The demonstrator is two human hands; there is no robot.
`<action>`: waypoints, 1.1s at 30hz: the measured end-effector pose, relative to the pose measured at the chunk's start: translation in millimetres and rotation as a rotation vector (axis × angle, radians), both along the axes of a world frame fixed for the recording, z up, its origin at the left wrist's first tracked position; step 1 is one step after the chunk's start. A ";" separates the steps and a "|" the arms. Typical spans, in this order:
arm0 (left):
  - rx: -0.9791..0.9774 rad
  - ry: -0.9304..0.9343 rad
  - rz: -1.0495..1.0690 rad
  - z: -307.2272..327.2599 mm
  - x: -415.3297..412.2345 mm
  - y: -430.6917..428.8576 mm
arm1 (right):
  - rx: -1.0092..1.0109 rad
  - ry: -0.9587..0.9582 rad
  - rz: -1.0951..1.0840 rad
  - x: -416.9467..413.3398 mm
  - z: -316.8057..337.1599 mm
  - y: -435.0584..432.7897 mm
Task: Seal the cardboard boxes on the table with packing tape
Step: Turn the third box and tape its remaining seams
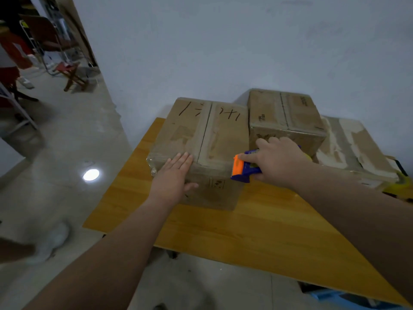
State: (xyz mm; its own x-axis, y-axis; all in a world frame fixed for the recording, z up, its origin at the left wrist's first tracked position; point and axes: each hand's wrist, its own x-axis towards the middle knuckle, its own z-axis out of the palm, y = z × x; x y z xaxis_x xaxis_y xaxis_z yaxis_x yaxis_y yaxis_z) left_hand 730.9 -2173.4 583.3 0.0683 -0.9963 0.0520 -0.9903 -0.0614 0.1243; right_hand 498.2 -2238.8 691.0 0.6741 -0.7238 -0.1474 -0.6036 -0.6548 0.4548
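A large cardboard box (214,128) with black marker writing on top stands at the left of the wooden table (257,227). My left hand (173,179) lies flat with fingers spread on the box's near top edge and front face. My right hand (279,161) grips a blue and orange tape dispenser (242,167), held against the box's near right corner. A second box (286,118) stands behind my right hand. A third box (355,148), with torn paper on top, lies at the right.
The table stands against a pale wall (223,52). A yellow object (400,186) lies at the right edge of the table. On the floor to the left are chairs (73,72) and another person's leg and white shoe (51,242).
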 end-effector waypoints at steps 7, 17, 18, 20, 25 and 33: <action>0.061 -0.128 0.139 4.2 -33.6 2.6 | 0.017 0.000 -0.022 2.8 -3.1 1.3; -0.032 -0.132 -0.122 -0.2 -58.6 -0.8 | 0.064 -0.078 -0.070 -4.3 -11.2 -0.8; -0.024 -0.188 -0.141 2.0 -53.1 -1.2 | 0.061 -0.091 -0.073 -2.9 -10.6 0.3; 0.018 -0.270 -0.145 6.8 -44.0 -1.1 | 0.064 -0.119 -0.072 5.7 -11.7 5.9; 0.081 -0.267 -0.068 10.5 -37.2 -7.2 | 0.039 -0.174 -0.043 26.9 -18.8 15.3; 0.102 -0.316 -0.085 10.3 -33.4 -11.9 | 0.062 -0.081 0.009 -49.2 -1.4 9.0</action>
State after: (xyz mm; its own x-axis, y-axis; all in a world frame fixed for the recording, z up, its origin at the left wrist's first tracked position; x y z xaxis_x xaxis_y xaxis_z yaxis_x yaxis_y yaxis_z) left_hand 697.6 -2185.3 593.6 -0.0187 -0.9989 -0.0426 -0.9809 0.0265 -0.1925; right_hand 449.1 -2229.8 689.7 0.6924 -0.7085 -0.1365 -0.6306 -0.6861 0.3627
